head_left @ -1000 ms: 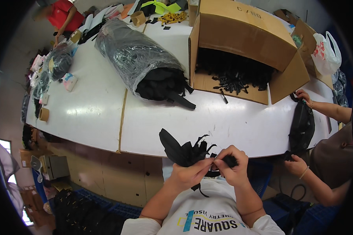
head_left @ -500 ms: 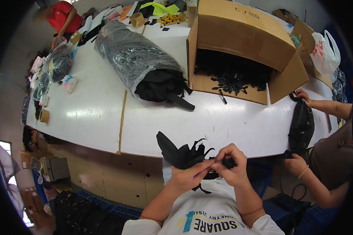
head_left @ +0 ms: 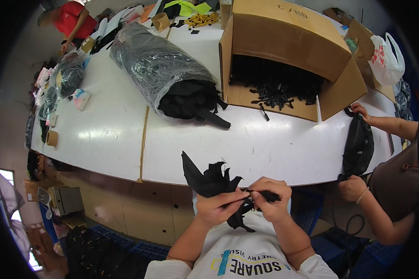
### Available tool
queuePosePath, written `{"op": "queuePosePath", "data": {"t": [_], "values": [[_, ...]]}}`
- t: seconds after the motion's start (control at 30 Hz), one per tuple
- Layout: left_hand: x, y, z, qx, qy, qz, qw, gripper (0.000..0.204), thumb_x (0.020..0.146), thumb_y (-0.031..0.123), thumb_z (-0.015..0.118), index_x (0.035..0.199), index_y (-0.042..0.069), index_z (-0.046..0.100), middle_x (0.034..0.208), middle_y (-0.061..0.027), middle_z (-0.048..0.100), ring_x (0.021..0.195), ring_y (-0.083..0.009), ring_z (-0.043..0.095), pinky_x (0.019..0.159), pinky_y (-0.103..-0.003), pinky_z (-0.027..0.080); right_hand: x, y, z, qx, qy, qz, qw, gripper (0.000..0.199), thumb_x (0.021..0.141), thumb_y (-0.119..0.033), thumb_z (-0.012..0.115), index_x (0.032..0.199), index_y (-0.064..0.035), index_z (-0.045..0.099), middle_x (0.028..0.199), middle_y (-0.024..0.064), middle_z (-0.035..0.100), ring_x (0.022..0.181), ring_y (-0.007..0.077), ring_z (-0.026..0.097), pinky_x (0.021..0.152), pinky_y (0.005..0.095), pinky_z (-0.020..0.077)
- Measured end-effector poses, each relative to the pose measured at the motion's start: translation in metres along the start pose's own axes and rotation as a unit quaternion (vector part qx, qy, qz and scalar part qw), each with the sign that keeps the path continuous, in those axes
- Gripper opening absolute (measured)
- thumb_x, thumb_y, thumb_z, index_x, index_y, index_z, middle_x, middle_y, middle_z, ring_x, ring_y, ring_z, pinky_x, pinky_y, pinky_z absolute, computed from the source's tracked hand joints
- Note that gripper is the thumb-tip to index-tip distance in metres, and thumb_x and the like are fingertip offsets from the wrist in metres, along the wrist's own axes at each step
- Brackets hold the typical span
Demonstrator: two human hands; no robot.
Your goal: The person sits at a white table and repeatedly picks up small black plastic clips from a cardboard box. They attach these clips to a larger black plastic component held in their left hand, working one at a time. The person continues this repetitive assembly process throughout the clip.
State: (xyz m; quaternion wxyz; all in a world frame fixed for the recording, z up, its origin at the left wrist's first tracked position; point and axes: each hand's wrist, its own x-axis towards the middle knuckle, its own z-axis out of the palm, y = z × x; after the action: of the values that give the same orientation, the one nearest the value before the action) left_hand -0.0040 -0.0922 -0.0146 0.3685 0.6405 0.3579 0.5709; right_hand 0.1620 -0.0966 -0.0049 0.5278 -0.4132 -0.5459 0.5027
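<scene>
In the head view, your left hand (head_left: 215, 210) is closed around a ragged bunch of black fabric (head_left: 206, 181), held before your white printed shirt (head_left: 239, 249) near the close edge of the white, smooth-topped table (head_left: 186, 144). Your right hand (head_left: 273, 204) is curled, pinching dark material (head_left: 269, 196), fingertips meeting the left's.

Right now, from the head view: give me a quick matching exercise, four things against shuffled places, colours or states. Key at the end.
Column one
1. bunch of black fabric
2. large cardboard box
3. plastic carrier bag with handles
4. long clear plastic bag

Column two
A. white with red print
B. stuffed with black fabric strips
C. gripped in the left hand
D. open at the front, small black parts inside

Right pairs: 1-C, 2-D, 3-A, 4-B
</scene>
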Motion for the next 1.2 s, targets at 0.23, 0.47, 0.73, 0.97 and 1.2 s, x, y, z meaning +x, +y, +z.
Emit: {"op": "queuePosePath", "data": {"t": [0.23,0.47,0.73,0.97,1.2], "values": [[-0.002,0.005,-0.001,-0.025,0.009,-0.045,0.999,0.027,0.065,-0.012,0.068,0.087,0.003,0.071,0.075,-0.0076,0.066,0.067,-0.0153,0.063,0.065,-0.025,0.050,0.001,-0.011,0.002,-0.136,-0.005,-0.128,0.982,0.014,0.068,0.005,0.066,0.082,0.0014,0.065,0.072,0.0100,0.064,0.051,0.0133,0.056,0.044,0.0230,0.0425],[-0.001,0.001,-0.003,0.031,-0.033,0.042,0.998,0.026,0.064,-0.018,0.064,0.084,-0.003,0.069,0.069,-0.0103,0.062,0.060,-0.0143,0.057,0.056,-0.024,0.047,0.002,-0.010,-0.002,-0.208,-0.021,-0.226,0.951,0.019,0.061,0.007,0.066,0.079,0.0010,0.063,0.067,0.0103,0.063,0.050,0.0172,0.058,0.045,0.0245,0.0446],[-0.013,0.000,-0.005,0.111,-0.064,0.008,0.992,0.035,0.063,-0.007,0.074,0.092,0.014,0.072,0.080,-0.0012,0.062,0.073,-0.0149,0.059,0.064,-0.025,0.048,-0.001,-0.022,-0.006,-0.281,-0.049,-0.238,0.928,0.022,0.057,0.004,0.067,0.078,-0.0009,0.063,0.065,0.0078,0.061,0.049,0.0195,0.058,0.043,0.0261,0.0449],[-0.011,0.006,-0.002,0.073,-0.078,-0.013,0.994,0.021,0.075,0.000,0.071,0.093,0.010,0.070,0.080,-0.0009,0.061,0.073,-0.0106,0.057,0.062,-0.022,0.046,-0.002,-0.023,-0.012,-0.303,-0.094,-0.247,0.916,0.026,0.058,-0.007,0.064,0.082,0.0035,0.060,0.069,0.0081,0.056,0.051,0.0182,0.056,0.044,0.0265,0.0448],[-0.007,0.017,-0.001,0.048,-0.095,-0.106,0.989,0.028,0.068,-0.011,0.071,0.090,0.007,0.071,0.076,-0.0052,0.061,0.062,-0.0168,0.054,0.056,-0.027,0.044,-0.004,-0.021,-0.010,-0.311,-0.094,-0.233,0.916,0.026,0.057,-0.003,0.063,0.083,0.0023,0.060,0.069,0.0076,0.056,0.052,0.0187,0.056,0.044,0.0264,0.0443]]}}
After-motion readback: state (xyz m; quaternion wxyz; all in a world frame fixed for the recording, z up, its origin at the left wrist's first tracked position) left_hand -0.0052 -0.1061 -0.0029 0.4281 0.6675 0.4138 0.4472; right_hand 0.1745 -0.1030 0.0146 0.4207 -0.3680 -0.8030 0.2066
